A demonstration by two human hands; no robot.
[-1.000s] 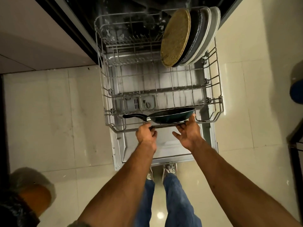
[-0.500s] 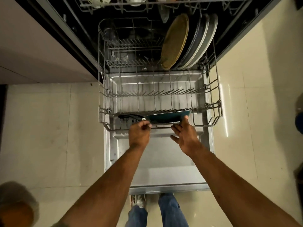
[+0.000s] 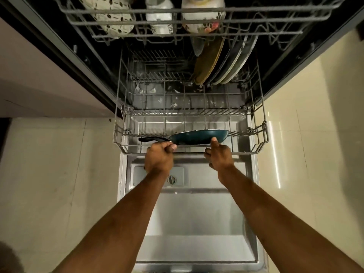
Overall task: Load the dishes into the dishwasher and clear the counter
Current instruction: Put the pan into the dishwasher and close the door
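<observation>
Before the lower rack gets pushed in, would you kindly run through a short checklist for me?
1. Left hand grips the rack front rail: ok.
2. Right hand on the rail, thumb against the pan: ok.
3. Pan seated between tines: cannot tell.
4. Pan handle inside the rack's left wall: ok.
5. Plates upright at the back right: ok.
6. Plates clear the upper rack: cannot tell.
</observation>
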